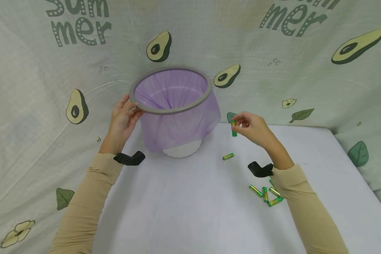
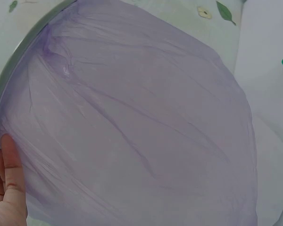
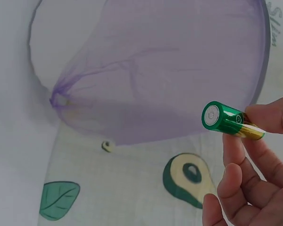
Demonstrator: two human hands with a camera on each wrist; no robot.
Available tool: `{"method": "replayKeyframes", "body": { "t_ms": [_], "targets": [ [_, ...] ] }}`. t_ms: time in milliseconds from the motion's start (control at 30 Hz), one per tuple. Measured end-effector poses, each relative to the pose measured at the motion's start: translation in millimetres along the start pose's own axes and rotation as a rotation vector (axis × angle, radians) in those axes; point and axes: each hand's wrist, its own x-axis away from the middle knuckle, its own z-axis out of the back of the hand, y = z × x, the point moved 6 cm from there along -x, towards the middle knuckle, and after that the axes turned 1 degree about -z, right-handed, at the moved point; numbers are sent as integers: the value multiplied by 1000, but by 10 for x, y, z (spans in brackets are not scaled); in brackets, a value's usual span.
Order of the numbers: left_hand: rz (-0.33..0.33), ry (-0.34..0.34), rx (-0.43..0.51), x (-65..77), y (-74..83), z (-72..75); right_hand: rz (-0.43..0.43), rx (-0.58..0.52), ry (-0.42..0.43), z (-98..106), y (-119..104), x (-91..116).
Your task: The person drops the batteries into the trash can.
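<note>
A white wastebasket (image 1: 183,149) lined with a purple bin bag (image 1: 181,128) stands tilted at the back of the table, a grey ring (image 1: 169,111) round its mouth. My left hand (image 1: 123,118) holds that ring at its left side; in the left wrist view the fingers (image 2: 13,165) lie along the outside of the bag. Right of the basket, my right hand (image 1: 251,127) pinches a green and gold battery (image 3: 226,118) between thumb and fingertips, above the table. A loose battery (image 1: 228,156) lies on the table below this hand.
Several more batteries (image 1: 265,194) lie in a group beside the right forearm, partly covered by the sleeve. The white table (image 1: 177,204) meets a hanging cloth (image 1: 190,35) printed with avocados at the back. A black wrist camera (image 1: 260,170) sits on the right wrist.
</note>
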Motion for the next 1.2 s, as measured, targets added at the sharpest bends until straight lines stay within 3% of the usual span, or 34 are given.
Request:
{"method": "replayKeyframes", "body": {
  "t_ms": [700, 933, 1200],
  "targets": [
    [4, 0, 10, 14, 7, -17, 209, -158, 188, 62, -1009, -395],
    [6, -11, 47, 7, -11, -20, 230, -231, 234, -23, -1161, -505],
    [-3, 0, 14, 0, -1, -15, 245, -232, 228, -198, -1227, -619]
  ]
}}
